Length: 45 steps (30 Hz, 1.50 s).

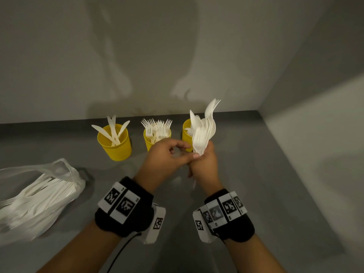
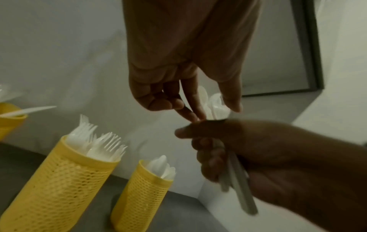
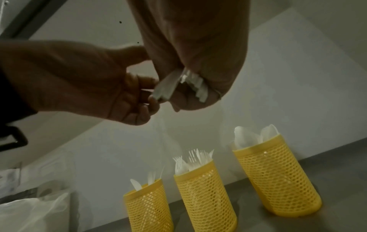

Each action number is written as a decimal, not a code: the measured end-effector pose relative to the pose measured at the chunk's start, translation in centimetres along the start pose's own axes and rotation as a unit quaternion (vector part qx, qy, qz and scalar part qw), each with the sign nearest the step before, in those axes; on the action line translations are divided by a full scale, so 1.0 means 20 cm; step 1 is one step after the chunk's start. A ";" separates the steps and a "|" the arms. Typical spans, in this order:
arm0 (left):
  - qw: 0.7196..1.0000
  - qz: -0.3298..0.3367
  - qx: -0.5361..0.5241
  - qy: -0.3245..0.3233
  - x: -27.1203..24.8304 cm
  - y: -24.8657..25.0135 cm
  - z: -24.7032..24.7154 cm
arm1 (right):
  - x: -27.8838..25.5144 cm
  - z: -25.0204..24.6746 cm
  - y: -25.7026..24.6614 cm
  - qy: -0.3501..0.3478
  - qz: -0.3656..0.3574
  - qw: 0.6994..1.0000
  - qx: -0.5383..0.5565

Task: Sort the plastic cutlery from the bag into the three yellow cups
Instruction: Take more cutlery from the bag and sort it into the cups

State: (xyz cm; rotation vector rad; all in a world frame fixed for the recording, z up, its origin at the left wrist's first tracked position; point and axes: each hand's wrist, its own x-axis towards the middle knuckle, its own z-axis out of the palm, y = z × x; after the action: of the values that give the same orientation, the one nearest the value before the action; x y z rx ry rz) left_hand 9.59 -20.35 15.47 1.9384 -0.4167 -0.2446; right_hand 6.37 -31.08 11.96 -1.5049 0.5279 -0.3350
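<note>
My right hand (image 1: 204, 162) grips an upright bundle of white plastic cutlery (image 1: 203, 129), forks and spoons mixed, in front of the right yellow cup. My left hand (image 1: 189, 150) meets it from the left, thumb and forefinger pinching a piece low in the bundle; the left wrist view shows white cutlery between that thumb and the fingers (image 2: 194, 114). Three yellow mesh cups stand in a row by the wall: the knife cup (image 1: 115, 146), the fork cup (image 1: 148, 142) and the spoon cup (image 1: 186, 136), partly hidden by the bundle.
A clear plastic bag (image 1: 39, 194) with several more white pieces lies on the grey counter (image 1: 256, 174) at the left. Walls close the counter at the back and right. A cable runs down from my left wristband.
</note>
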 end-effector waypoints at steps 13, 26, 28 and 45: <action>0.999 0.038 0.011 0.021 -0.05 -0.01 0.06 | -0.07 0.04 -0.03 -0.016 -0.089 0.996 -0.001; 0.996 0.078 -0.023 -0.048 0.13 0.04 -0.21 | 0.01 -0.12 -0.02 -0.121 -0.018 0.992 -0.039; 0.996 0.068 -0.061 -0.008 0.18 0.02 -0.25 | 0.02 -0.14 -0.01 -0.104 0.003 0.994 -0.027; 0.960 -0.130 0.176 0.177 0.43 -0.48 -0.11 | 0.07 -0.14 0.01 -0.073 0.017 0.997 -0.001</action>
State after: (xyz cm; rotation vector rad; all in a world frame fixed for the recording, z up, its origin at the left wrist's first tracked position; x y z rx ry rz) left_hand 20.06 -18.48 7.72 2.3316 0.0395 0.0149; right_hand 6.09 -34.24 11.67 -1.5073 0.4370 -0.1973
